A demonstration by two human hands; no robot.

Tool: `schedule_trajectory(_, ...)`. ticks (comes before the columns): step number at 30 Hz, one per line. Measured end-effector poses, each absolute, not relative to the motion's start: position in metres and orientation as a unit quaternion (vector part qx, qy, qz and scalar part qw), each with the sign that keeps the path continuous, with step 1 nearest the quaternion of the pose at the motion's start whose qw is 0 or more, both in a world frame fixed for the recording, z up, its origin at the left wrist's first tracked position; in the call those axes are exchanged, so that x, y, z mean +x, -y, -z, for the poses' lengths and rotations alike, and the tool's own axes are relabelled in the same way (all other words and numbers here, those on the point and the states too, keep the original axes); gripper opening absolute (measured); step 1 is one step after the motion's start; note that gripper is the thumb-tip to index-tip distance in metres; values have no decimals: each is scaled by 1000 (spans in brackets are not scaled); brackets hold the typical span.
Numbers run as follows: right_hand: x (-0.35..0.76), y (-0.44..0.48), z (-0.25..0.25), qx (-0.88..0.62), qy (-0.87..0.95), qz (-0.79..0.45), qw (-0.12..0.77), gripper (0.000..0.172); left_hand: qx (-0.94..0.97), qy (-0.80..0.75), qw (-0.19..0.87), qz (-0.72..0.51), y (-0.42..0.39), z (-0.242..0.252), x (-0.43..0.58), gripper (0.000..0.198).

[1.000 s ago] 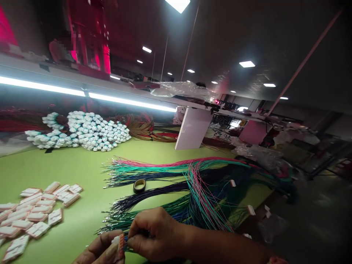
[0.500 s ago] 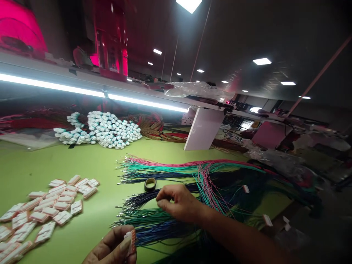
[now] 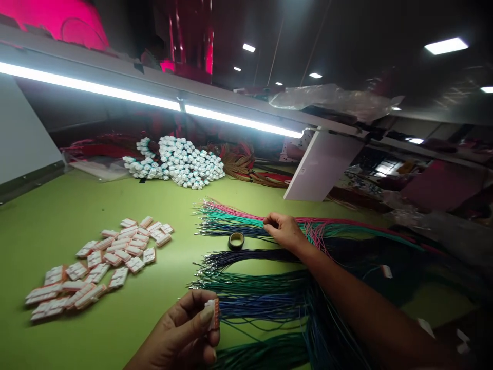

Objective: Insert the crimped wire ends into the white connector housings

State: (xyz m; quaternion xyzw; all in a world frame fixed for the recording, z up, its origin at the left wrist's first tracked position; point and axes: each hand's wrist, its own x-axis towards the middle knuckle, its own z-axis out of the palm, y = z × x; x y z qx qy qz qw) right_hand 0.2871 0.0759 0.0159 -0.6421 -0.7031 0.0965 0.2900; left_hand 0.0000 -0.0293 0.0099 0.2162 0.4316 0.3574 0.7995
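Observation:
My left hand (image 3: 181,334) is low in front, its fingers closed on a small white and orange connector (image 3: 213,314) with blue wires trailing from it to the right. My right hand (image 3: 283,229) is stretched out over the far bundle of green and pink wires (image 3: 231,218), its fingertips pinched together on the green strands. Closer to me lie bundles of dark purple wires (image 3: 239,255) and of green and blue wires (image 3: 250,293). A small roll of tape (image 3: 236,240) rests between the bundles, just left of my right hand.
Loose white and orange connectors (image 3: 103,262) are scattered on the green table (image 3: 57,216) to the left. A heap of finished white connectors (image 3: 181,162) and red-brown wire harnesses (image 3: 246,167) lie at the back under a light strip. A white panel (image 3: 319,167) leans at the back right.
My right hand has let go near the connector and reached out to the far green and pink wires. My left hand has kept hold of the connector. The view has tilted down.

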Motion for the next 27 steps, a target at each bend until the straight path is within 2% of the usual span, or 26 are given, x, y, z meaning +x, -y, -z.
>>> schedule_trajectory(10, 267, -99, -10, -627, 775, -14, 80, 13, 223, -430, 807, -338, 28, -7, -2, 31)
schedule_trajectory(16, 259, -108, -2, -599, 800, 13, -29, 23, 214, -430, 815, -323, 31, -12, -3, 25)
schedule_trajectory(21, 266, -104, -5, -581, 813, 29, -20, 21, 229, -424, 814, -325, 32, -11, -3, 27)
schedule_trajectory(27, 276, -96, -8, -571, 817, 10, 76, 15, 230, -426, 811, -328, 31, -13, -3, 31)
